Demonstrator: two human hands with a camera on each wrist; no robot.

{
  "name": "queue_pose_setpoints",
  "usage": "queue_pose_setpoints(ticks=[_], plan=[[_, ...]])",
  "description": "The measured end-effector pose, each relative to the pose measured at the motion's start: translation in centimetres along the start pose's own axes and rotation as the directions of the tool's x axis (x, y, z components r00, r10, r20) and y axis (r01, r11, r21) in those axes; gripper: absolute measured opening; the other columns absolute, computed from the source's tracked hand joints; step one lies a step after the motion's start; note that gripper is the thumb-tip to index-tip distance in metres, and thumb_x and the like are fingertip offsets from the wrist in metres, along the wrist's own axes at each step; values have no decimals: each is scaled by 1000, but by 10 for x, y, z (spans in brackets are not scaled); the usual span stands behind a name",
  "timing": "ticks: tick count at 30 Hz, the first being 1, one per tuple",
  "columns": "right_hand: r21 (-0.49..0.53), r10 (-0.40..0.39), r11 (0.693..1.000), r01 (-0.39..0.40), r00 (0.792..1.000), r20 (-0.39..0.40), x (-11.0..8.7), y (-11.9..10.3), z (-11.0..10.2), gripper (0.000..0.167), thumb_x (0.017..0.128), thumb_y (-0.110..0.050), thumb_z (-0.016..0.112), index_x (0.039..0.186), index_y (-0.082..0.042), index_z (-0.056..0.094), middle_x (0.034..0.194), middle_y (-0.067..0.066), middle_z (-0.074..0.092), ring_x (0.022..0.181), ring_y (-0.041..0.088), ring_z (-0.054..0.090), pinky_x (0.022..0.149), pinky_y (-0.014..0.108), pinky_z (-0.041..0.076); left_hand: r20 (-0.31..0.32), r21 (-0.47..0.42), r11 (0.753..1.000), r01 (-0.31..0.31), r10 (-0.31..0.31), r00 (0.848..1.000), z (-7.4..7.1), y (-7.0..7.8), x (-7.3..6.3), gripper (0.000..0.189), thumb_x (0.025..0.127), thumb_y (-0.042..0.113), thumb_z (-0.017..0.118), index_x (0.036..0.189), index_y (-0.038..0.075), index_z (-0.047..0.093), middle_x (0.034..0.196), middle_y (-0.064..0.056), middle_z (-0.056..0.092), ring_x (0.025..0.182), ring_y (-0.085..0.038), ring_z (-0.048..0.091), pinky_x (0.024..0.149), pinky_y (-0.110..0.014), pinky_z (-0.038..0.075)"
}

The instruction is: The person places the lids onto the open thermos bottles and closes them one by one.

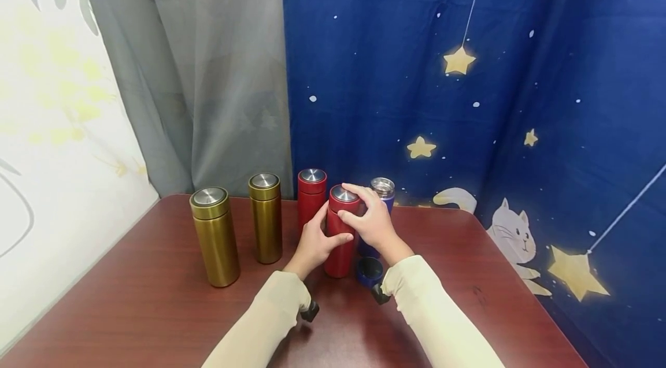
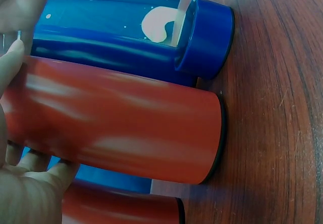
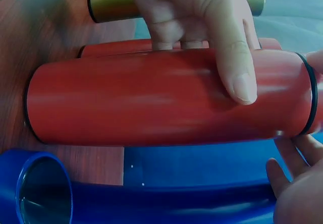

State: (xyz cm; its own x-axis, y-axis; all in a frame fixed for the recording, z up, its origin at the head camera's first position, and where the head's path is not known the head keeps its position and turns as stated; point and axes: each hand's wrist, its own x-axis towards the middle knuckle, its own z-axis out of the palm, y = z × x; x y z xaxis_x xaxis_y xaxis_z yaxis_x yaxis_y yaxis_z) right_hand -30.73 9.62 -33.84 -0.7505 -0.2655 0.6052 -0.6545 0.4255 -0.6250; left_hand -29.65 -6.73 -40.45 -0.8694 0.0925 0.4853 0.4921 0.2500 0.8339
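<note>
A red thermos (image 1: 339, 261) with a steel-topped lid (image 1: 343, 194) stands upright on the table between both hands. My left hand (image 1: 314, 245) grips its body from the left; the thumb (image 3: 239, 77) lies across the near side in the right wrist view. With curled fingers, my right hand (image 1: 373, 222) holds the lid from above and the right, just over the dark seam (image 3: 312, 95). Behind on the right is a blue thermos (image 1: 367, 248) with its steel mouth (image 1: 383, 184) uncovered. Its blue lid (image 2: 209, 37) lies on the table in front of it.
A second red thermos (image 1: 311, 200) stands close behind the left hand. Two gold thermoses, a rear one (image 1: 267, 229) and a nearer one (image 1: 215, 246), stand lidded to the left. Curtains (image 1: 364, 67) hang beyond the brown table (image 1: 156, 310).
</note>
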Motion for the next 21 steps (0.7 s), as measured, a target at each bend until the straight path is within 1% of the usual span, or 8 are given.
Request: queue_pose_setpoints(ticks=[4,6,11,13,14,15,17,21], plan=[[-156,-39,987,26,996,-79,1,-4,5,54,76,-34,81,125,-18,65,110,5,63,102,20,54,82,39,54,-7,-14,1000,-6,6,1000,1,1,0,87,78,26,83,151,17,36,137,-5,55,118,-24,59,93,-41,50],[-256,-62,966,30,991,-119,1,-6,8,53,75,-40,81,120,-17,66,106,4,63,99,20,53,81,39,52,-4,-8,1000,-6,6,1000,-1,13,-3,86,79,22,83,150,12,36,137,-9,56,117,-27,59,93,-42,50],[-504,-127,864,12,973,-194,3,-14,15,55,73,-55,77,107,-14,62,95,4,59,92,21,53,82,41,47,-10,13,1000,-9,10,1000,-1,12,-2,82,79,23,83,148,16,40,133,-6,58,112,-24,61,90,-40,52],[-548,-124,837,-10,970,-208,4,-18,16,58,72,-59,76,104,-13,60,94,5,58,92,22,53,82,42,46,-14,10,1000,-12,12,1000,1,1,1,80,79,26,83,148,22,41,132,-1,59,111,-20,61,89,-38,53],[-550,-107,835,-27,972,-210,4,-20,17,60,71,-60,75,105,-13,58,94,5,58,93,22,52,82,42,46,-11,11,1000,-12,12,1000,1,1,1,80,79,26,83,148,22,41,132,-1,59,111,-20,61,88,-37,53],[-542,-81,839,-46,975,-208,5,-21,17,62,71,-61,75,106,-13,57,95,5,57,94,22,51,82,42,46,-11,12,1000,-7,7,1000,0,1,1,80,79,27,82,148,23,41,132,-1,59,112,-20,60,88,-37,53],[-477,-18,876,-76,982,-190,4,-22,17,63,72,-59,76,109,-13,54,100,5,56,98,23,49,82,42,45,-10,18,1000,1,-1,1000,0,1,0,80,79,29,82,148,22,41,133,-1,58,113,-20,60,89,-38,53],[-167,87,981,-103,991,-101,4,-21,12,58,76,-37,79,120,-11,51,114,8,55,109,25,46,88,43,47,-8,18,1000,10,-10,1000,-1,0,-1,85,78,32,83,150,19,39,136,-2,56,117,-21,59,92,-39,51]])
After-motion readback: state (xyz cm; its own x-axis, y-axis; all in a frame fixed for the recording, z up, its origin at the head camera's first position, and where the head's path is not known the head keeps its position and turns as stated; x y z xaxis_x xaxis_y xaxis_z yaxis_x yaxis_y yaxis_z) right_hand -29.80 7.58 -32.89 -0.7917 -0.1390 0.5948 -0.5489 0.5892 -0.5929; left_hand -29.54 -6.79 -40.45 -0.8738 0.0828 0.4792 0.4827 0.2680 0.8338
